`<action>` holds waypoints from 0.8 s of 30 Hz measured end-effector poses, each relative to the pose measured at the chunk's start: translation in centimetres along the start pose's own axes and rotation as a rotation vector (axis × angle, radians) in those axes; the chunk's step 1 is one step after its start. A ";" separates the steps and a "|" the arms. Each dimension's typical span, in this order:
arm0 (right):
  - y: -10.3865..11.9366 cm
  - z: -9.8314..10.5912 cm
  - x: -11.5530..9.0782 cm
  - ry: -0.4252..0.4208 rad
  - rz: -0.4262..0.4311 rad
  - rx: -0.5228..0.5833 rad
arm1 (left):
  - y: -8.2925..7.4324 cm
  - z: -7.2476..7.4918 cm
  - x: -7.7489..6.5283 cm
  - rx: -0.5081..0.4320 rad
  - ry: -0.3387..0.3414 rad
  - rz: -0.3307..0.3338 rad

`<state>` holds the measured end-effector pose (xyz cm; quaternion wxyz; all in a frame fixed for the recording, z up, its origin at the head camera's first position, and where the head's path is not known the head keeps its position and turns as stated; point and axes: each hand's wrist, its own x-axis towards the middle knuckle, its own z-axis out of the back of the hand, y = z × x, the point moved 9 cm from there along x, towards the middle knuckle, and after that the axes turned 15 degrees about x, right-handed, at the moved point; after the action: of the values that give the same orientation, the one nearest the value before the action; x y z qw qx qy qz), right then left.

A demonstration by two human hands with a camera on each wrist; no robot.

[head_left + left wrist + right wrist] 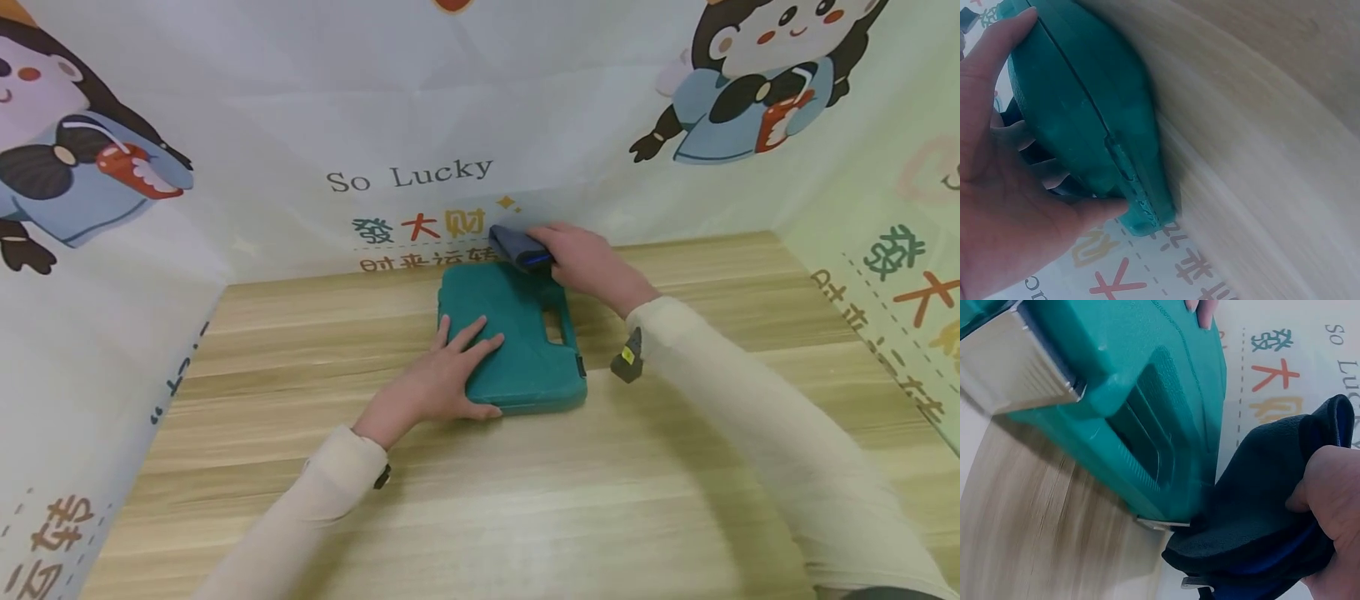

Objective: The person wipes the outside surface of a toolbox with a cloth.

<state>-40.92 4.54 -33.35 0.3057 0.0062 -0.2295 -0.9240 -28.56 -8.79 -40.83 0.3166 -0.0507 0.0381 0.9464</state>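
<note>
A teal plastic carrying case (521,358) lies flat on the wooden table, its handle (561,321) towards the right. My left hand (435,379) rests on the case with fingers spread over the lid and the thumb along the near edge. In the left wrist view, the thumb and little finger reach the side of the case (1066,106). A folded dark grey cloth (516,243) with a blue underside is gripped in my right hand (588,262), at the far right corner of the case. The right wrist view shows the cloth (1254,487) bunched against that corner.
The wood-grain table (315,375) runs back to a white printed backdrop (405,108) close behind the case. A printed side wall (915,250) stands on the right, another on the left. A metal latch (1019,365) shows on the handle side of the case.
</note>
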 end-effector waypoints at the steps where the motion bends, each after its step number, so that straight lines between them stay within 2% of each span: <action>1: 0.2 -0.1 0.3 0.006 0.003 -0.007 | 0.0 0.1 0.0 0.004 -0.001 -0.001; 10: 2.9 -1.7 3.2 0.024 0.060 -0.077 | 0.0 0.2 -0.1 0.006 0.016 -0.005; 16: 4.4 -3.6 5.2 0.052 0.096 -0.100 | -0.1 0.3 -0.1 0.010 -0.015 -0.026; 20: 5.3 -5.2 6.4 0.112 0.088 -0.123 | -0.1 0.4 0.0 0.009 -0.027 -0.037; 24: 5.3 -7.2 7.2 0.219 0.025 -0.101 | -0.2 0.5 0.2 0.019 -0.030 -0.045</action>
<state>-42.68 -6.30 -36.59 0.3402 0.0889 -0.1478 -0.9244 -28.57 -8.46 -40.35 0.3387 -0.0343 0.0411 0.9394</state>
